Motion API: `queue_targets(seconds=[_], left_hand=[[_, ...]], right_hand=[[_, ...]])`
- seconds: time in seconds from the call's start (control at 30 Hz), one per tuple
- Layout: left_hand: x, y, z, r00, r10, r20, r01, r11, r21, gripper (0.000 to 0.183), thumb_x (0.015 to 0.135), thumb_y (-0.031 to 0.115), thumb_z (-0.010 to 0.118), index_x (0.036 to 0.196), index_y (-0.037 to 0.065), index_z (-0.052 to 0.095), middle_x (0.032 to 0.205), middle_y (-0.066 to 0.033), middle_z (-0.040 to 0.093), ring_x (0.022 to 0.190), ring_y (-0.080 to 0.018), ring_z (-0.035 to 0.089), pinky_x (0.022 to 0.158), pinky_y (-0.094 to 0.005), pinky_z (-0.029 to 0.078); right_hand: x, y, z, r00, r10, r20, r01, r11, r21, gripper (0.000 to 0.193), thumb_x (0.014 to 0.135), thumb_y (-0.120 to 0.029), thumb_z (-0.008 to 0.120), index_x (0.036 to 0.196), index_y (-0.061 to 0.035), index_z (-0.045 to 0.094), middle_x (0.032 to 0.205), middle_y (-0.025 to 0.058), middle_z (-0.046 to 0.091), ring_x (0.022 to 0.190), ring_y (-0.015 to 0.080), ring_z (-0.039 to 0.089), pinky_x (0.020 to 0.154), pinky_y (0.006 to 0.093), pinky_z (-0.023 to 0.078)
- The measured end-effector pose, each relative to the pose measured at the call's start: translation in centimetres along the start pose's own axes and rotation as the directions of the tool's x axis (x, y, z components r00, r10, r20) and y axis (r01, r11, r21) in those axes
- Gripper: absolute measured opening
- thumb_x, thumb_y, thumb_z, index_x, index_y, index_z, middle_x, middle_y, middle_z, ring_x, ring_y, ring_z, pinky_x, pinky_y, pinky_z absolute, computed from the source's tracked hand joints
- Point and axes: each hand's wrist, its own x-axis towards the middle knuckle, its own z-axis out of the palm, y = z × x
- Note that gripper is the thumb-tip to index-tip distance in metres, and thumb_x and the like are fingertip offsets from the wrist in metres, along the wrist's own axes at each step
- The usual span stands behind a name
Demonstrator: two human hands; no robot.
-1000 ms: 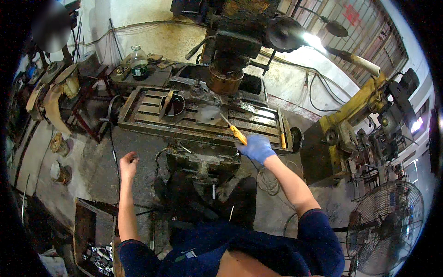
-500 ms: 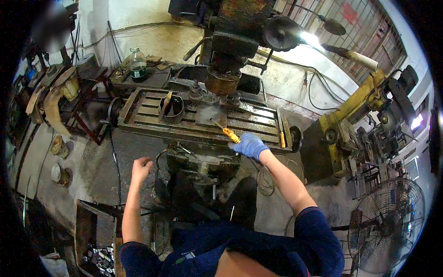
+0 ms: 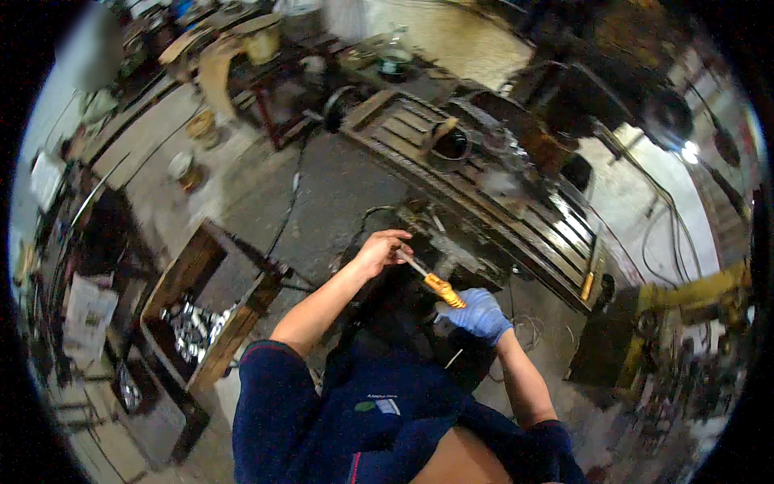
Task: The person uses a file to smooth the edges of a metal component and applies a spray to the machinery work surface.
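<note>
My right hand [image 3: 477, 315], in a blue glove, is closed round a yellow-handled tool [image 3: 443, 290] with a thin pale shaft. The shaft points up and left to my bare left hand [image 3: 383, 252]. The fingers of that hand are bent together at the shaft's far end; whether they pinch the tip or a small piece on it is hidden. Both hands are in front of my body, short of the milling machine's slotted table [image 3: 387, 133]. On that table stands a dark round pot [image 3: 451, 145] with a brush-like wooden handle leaning in it.
A wooden box [image 3: 211, 242] with shiny metal pieces [image 3: 193, 331] stands on the floor at left. A yellow-handled tool [image 3: 588, 282] lies at the table's right end. A clear bottle [image 3: 395, 60] is behind the table. Two small tubs [image 3: 185, 171] stand on the floor.
My view has turned left and down. The right hand has drawn the yellow-handled tool back from the machine table, and my left hand has come up to its tip.
</note>
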Motion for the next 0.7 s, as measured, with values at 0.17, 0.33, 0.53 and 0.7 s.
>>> queue_targets(seconds=[0.17,0.33,0.53,0.7], left_hand=[[-4.8,0.9,-3.7,0.988,0.111,-0.105,-0.108,0.994,0.034,0.027,0.085,0.008,0.046,0.108,-0.005,0.051,0.079,-0.0129,0.061,0.069,-0.0214,0.062,0.064,-0.0325,0.052],[-17.0,8.3,-8.4,0.854,0.462,-0.238,-0.239,0.756,0.610,0.028,0.083,0.015,0.056,0.103,-0.006,0.057,0.078,-0.0106,0.061,0.065,-0.0154,0.061,0.060,-0.0288,0.049],[-32.6,7.7,-25.0,0.213,0.762,-0.612,0.002,0.626,0.780,0.031,0.077,0.002,0.057,0.107,-0.004,0.056,0.084,-0.0088,0.064,0.071,-0.0144,0.060,0.062,-0.0246,0.047],[-35.7,3.4,-35.8,0.177,0.631,-0.755,0.579,0.553,0.598,0.038,0.067,0.013,0.064,0.103,0.001,0.060,0.092,-0.0148,0.064,0.081,-0.0245,0.061,0.073,-0.0335,0.047]], right_hand=[[0.6,-2.8,0.1,0.990,-0.129,0.053,0.124,0.989,0.081,0.053,0.073,-0.057,0.053,0.068,-0.0052,0.063,0.061,0.0170,0.058,0.061,0.0322,0.059,0.058,0.0398,0.045],[-1.3,-3.3,-0.6,0.981,-0.187,-0.051,0.193,0.931,0.311,0.028,0.073,-0.030,0.067,0.074,-0.0026,0.060,0.064,0.0152,0.058,0.055,0.0258,0.058,0.052,0.0339,0.042],[-0.9,-0.6,1.3,0.982,-0.184,-0.051,0.191,0.939,0.286,0.030,0.072,-0.030,0.068,0.075,-0.0014,0.060,0.062,0.0156,0.058,0.056,0.0246,0.058,0.053,0.0349,0.043],[-0.7,-1.1,1.2,0.984,-0.176,-0.036,0.180,0.956,0.231,0.031,0.071,-0.032,0.069,0.075,-0.0023,0.060,0.063,0.0160,0.058,0.056,0.0249,0.058,0.054,0.0343,0.044]])
